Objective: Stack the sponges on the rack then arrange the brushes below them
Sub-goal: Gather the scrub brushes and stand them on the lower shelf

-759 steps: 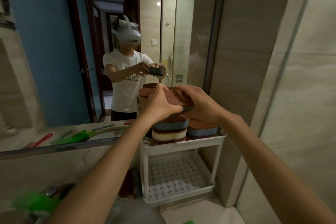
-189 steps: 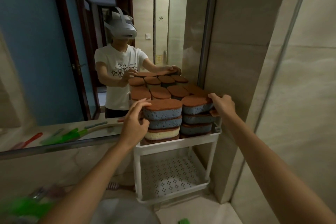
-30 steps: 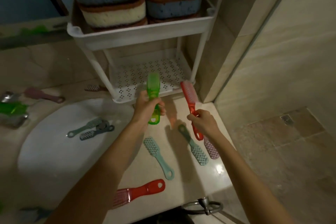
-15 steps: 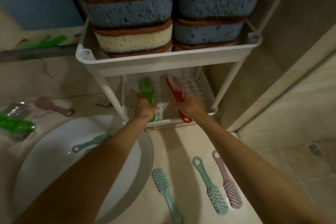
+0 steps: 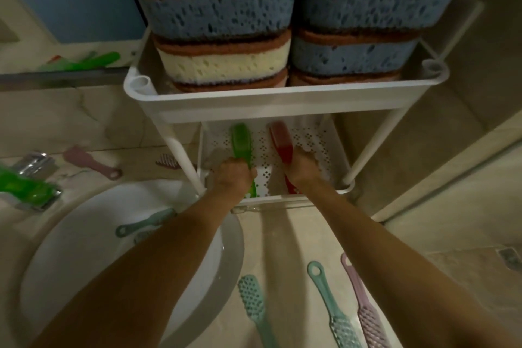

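1. Hands reach deeper under the rack (image 5: 282,100) than half a second ago. The left hand (image 5: 234,175) is curled round the green brush (image 5: 241,143) and the right hand (image 5: 300,171) round the red brush (image 5: 281,141), with both heads over the lower shelf (image 5: 310,138), pointing to 12 o'clock.
2. Sponges (image 5: 217,8) stand stacked on the top tray at 12 o'clock.
3. Its rim overhangs the brush heads. A teal brush (image 5: 330,305) and a pink brush (image 5: 364,311) lie at 5 o'clock, and the basin (image 5: 70,248) at 8 o'clock.

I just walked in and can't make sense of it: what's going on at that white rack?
A person is setting brushes on the rack's lower shelf. The left hand grips a green brush and the right hand a red brush, both reaching in under the top shelf, where Sponges are stacked. Other brushes lie on the counter, one in the sink.
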Demonstrator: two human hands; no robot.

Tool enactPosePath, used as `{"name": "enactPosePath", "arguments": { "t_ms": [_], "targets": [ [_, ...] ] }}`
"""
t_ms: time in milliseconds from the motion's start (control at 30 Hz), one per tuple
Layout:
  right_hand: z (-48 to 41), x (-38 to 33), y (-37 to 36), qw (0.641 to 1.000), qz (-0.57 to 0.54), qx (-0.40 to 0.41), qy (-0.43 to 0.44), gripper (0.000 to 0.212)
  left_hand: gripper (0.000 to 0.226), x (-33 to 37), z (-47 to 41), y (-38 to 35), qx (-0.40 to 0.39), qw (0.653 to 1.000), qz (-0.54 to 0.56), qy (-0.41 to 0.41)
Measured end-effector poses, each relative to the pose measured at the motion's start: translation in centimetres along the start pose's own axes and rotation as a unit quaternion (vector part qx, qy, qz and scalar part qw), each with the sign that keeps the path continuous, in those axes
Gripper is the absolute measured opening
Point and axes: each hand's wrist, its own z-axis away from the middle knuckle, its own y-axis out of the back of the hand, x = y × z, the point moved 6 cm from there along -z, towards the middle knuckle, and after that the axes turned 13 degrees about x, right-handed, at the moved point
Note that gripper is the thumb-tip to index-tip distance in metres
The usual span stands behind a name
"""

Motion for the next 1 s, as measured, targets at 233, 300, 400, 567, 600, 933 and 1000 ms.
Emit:
{"name": "enactPosePath", "arguments": {
  "t_ms": [233, 300, 400, 567, 600, 933, 1000],
  "targets": [
    [-0.2, 0.0, -1.3, 1.0, 0.01, 0.012, 0.006, 0.032, 0.037, -2.4, -0.2, 0.5, -0.041, 0.995, 0.03, 0.091],
    [0.1, -0.3, -1.5, 1.0, 0.009, 0.013, 0.006, 0.033, 0.037, -2.6, -0.4, 1.0, -0.047, 0.994, 0.027, 0.093],
    [0.2, -0.6, -1.8, 1.0, 0.011, 0.021, 0.018, 0.037, 0.03, -2.5, -0.4, 1.3, -0.077, 0.993, -0.004, 0.089],
    [0.3, -1.0, -2.4, 0.999, 0.005, 0.012, 0.041, 0.033, 0.029, -2.6, -0.5, 1.6, -0.089, 0.992, -0.017, 0.088],
    [0.4, -1.3, -2.4, 0.999, 0.002, 0.006, 0.046, 0.032, 0.029, -2.6, -0.6, 1.6, -0.087, 0.993, -0.021, 0.083],
    [1.0, -5.4, -4.5, 0.988, 0.002, -0.033, 0.148, 0.025, 0.029, -0.9, 0.5, 2.6, -0.032, 0.999, -0.034, 0.012],
    [1.2, -6.3, -4.9, 0.985, -0.018, -0.052, 0.161, 0.019, 0.029, -0.7, 0.9, 3.1, -0.012, 0.999, -0.039, 0.006]
  ]
}}
